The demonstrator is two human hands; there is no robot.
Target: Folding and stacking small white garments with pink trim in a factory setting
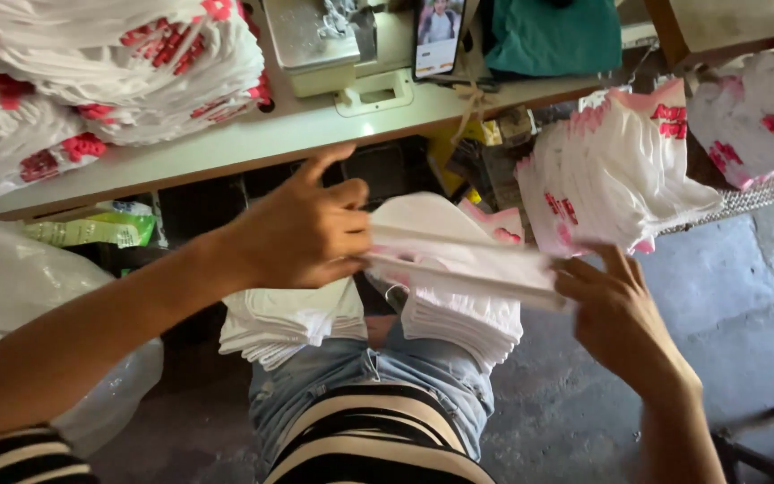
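Hands stretching a folded white cloth piece over the lap.

Left hand clamps the left end of the white folded piece; right hand pinches its right end. Two white stacks rest on the denim-clad knees below. Far left on the sewing table, piles with red prints; another pile at right.

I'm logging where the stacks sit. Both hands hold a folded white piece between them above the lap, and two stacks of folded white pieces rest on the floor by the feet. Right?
Not quite. The head view shows the left hand and right hand holding the folded white piece, but the two stacks rest on the person's knees, not on the floor.
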